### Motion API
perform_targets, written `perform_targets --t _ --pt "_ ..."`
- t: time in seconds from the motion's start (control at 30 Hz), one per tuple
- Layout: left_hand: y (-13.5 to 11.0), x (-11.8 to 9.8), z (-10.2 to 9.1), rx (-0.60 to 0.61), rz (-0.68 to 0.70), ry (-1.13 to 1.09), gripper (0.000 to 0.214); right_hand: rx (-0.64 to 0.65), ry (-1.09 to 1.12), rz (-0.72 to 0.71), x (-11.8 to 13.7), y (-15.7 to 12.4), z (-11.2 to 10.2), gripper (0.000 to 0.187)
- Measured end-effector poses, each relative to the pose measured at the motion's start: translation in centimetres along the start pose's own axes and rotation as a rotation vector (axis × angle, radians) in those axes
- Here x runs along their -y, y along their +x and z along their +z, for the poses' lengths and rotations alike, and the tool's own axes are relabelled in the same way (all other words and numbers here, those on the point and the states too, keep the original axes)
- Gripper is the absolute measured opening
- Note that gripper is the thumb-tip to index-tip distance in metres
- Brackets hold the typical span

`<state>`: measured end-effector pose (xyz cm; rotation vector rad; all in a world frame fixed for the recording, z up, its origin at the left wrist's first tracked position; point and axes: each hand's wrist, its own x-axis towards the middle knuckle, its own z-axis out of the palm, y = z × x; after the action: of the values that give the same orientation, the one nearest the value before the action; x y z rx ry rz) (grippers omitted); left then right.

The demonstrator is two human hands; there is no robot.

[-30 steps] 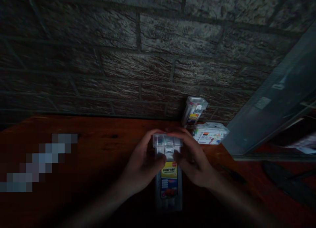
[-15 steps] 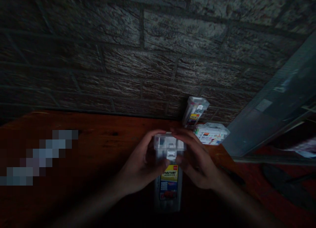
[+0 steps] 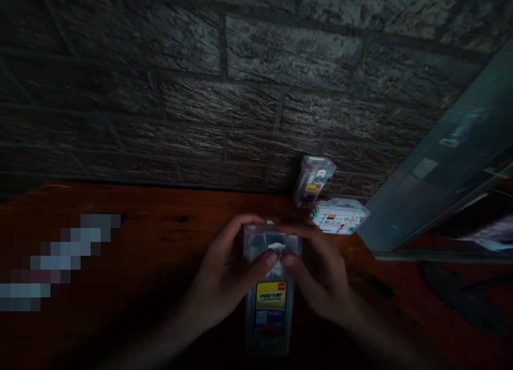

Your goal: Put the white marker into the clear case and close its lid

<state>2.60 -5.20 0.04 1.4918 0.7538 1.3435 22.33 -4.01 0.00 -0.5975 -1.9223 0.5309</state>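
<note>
A clear plastic marker case [image 3: 271,308] with a yellow and dark "Marker" label stands between my hands, its lid at the top. My left hand [image 3: 226,274] wraps the lid's left side, fingers behind it and thumb at the white latch. From the other side, my right hand [image 3: 325,271] curls its fingers over the lid's back edge, with its thumb close by the same latch. The lid appears closed on the case. Whatever lies inside the case is too dark to make out.
Against the brick wall [image 3: 192,103] stands another clear marker case [image 3: 313,180]. A clear box with a printed label [image 3: 340,218] sits in front of it at the right. A dark, slim object [image 3: 374,282] lies by the right edge of the wooden table [image 3: 136,202].
Both thumbs have moved up onto the latch area, and the case's top is tilted slightly more toward me. The view has shifted a little.
</note>
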Motion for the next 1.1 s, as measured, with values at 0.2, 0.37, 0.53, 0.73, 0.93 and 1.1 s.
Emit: perform_targets --t 0.2,0.37,0.53,0.73,0.93,1.1 --pt "-0.4 -0.9 0.6 -0.028 0.018 0.014 0.024 -0.09 0.112 0.169 1.5 0.1 1.1 0.041" --pt "-0.8 -1.1 0.7 -0.049 0.013 0.035 0.023 -0.095 0.169 0.196 2.3 0.5 1.4 0.035" --pt "-1.1 -1.3 0.5 -0.032 -0.012 0.044 0.025 -0.094 0.166 0.202 2.3 0.6 1.4 0.035" --pt "-1.2 -1.3 0.4 -0.014 0.014 0.056 0.024 -0.086 0.187 0.204 2.4 0.5 1.2 0.036" --pt "-1.1 -1.1 0.6 -0.007 0.034 0.093 0.026 -0.093 0.188 0.205 2.3 0.3 1.1 0.04" --pt "-0.6 -1.3 0.7 -0.014 0.044 0.126 0.024 -0.112 0.155 0.205 2.1 0.5 1.1 0.042"
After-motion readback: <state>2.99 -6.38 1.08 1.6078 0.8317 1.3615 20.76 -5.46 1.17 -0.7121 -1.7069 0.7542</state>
